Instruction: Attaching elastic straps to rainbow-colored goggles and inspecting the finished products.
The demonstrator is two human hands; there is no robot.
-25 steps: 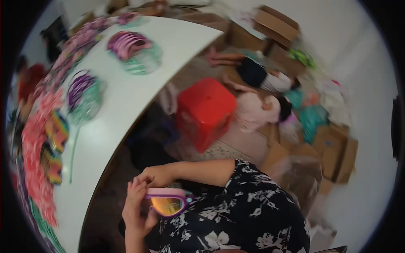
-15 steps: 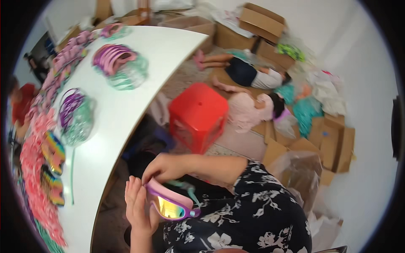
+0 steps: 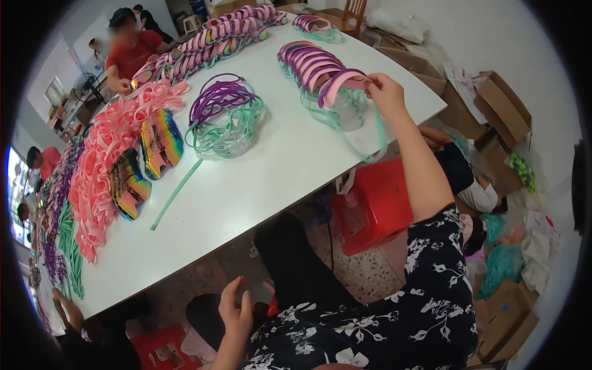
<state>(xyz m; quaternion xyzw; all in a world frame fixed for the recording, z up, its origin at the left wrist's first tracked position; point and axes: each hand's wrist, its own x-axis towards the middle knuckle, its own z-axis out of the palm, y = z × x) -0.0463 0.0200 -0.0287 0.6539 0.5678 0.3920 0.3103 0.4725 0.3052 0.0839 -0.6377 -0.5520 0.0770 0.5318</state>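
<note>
Currently, the pink-and-purple goggles [image 3: 343, 86] are at the near end of the goggle row [image 3: 303, 60] on the white table [image 3: 265, 194], one end pinched by the right hand [image 3: 386, 95]; release is not yet made. The left hand [image 3: 236, 311] is empty, off the table, fingers apart. Aligned goggles appear finished; the purple-and-green bundle [image 3: 223, 126] and pink loops [image 3: 98, 166] apparently remain unprocessed.

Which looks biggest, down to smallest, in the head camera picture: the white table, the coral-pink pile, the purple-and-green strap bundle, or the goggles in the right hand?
1. White table
2. Coral-pink pile
3. Purple-and-green strap bundle
4. Goggles in the right hand, counting only the frame
</note>
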